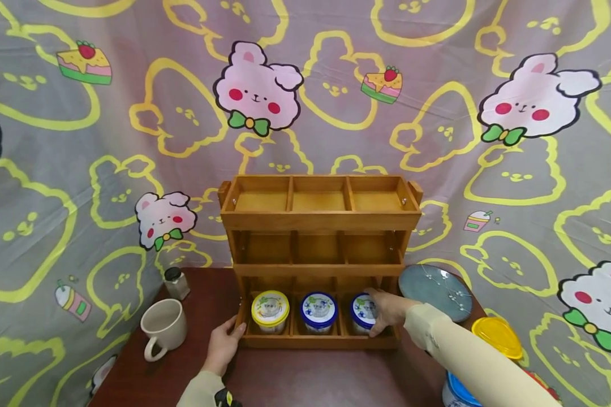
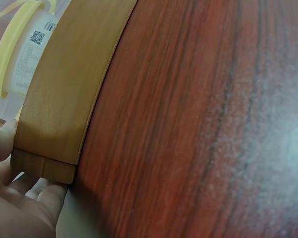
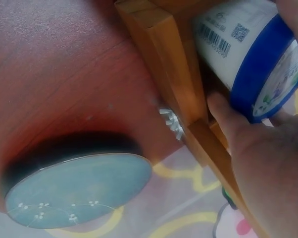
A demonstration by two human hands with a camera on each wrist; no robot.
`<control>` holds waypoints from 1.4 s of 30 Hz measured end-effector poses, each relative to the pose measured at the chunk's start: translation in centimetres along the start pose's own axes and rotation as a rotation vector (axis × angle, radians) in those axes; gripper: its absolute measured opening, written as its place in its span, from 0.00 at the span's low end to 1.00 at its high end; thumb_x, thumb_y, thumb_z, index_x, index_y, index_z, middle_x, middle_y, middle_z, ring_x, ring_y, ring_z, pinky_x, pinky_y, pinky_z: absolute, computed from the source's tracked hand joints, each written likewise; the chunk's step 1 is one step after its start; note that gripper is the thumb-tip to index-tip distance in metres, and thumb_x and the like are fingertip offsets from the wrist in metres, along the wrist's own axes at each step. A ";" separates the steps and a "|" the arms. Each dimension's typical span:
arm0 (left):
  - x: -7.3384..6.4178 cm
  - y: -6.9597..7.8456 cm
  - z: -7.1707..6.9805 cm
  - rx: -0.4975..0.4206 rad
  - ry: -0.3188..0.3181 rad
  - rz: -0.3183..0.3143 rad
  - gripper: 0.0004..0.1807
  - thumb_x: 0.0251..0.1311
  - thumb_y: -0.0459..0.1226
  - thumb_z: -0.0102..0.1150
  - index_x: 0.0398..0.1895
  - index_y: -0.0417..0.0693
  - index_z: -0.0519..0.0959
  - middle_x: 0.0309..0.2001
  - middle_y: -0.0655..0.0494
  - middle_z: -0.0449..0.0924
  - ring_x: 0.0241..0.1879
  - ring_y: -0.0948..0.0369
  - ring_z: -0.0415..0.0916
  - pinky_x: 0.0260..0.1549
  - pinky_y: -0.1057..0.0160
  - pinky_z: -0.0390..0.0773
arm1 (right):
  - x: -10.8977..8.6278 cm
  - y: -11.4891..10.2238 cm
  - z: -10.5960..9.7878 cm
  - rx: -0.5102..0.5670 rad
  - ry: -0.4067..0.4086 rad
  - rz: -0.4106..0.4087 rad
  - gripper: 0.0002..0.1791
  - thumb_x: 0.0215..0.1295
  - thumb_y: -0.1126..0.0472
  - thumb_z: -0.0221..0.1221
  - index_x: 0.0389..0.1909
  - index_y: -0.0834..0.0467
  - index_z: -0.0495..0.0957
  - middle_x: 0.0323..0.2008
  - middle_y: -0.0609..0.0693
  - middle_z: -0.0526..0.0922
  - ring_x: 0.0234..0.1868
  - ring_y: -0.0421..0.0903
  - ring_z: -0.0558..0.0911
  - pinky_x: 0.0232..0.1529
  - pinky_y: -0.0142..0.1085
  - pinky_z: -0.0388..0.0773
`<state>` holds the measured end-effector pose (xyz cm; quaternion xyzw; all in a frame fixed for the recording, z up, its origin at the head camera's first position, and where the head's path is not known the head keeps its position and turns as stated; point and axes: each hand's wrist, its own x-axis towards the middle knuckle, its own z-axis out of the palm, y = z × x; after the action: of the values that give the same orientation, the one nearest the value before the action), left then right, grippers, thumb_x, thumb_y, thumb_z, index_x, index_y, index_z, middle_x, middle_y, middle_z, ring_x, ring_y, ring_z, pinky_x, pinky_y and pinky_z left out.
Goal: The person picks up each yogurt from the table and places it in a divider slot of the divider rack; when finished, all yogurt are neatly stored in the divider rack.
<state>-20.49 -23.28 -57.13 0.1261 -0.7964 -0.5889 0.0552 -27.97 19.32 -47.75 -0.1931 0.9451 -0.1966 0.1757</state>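
A three-tier wooden rack (image 1: 318, 221) stands on the table, each tier split into three compartments. In its bottom tier sit a yellow-lidded tub (image 1: 270, 310) on the left, a blue-lidded tub (image 1: 319, 311) in the middle and another blue-lidded tub (image 1: 362, 312) on the right. My right hand (image 1: 391, 310) grips that right tub by its lid and side; the right wrist view shows the tub's blue lid (image 3: 260, 69) between thumb and fingers. With thumb over the edge and fingers outside, my left hand (image 1: 223, 345) holds the rack's lower left front corner (image 2: 45, 166).
A beige mug (image 1: 164, 328) and a small black-capped jar (image 1: 176, 284) stand left of the rack. To its right a blue-grey plate (image 1: 435, 293) leans by the patterned curtain. A yellow lid (image 1: 496, 337) and a blue-lidded tub (image 1: 460, 390) are near the right arm.
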 end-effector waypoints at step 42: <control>-0.6 2.2 -5.1 -0.055 0.002 -0.057 0.30 0.73 0.40 0.54 0.72 0.32 0.62 0.70 0.37 0.63 0.70 0.46 0.58 0.67 0.48 0.60 | -23.7 -1.1 -2.6 -0.029 0.406 0.080 0.57 0.51 0.40 0.72 0.74 0.67 0.57 0.65 0.74 0.61 0.59 0.72 0.66 0.49 0.68 0.72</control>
<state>-18.98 -27.19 -53.51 0.1476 -0.7760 -0.6117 0.0424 -8.28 29.50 -38.94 -0.1145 0.9707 -0.2108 -0.0133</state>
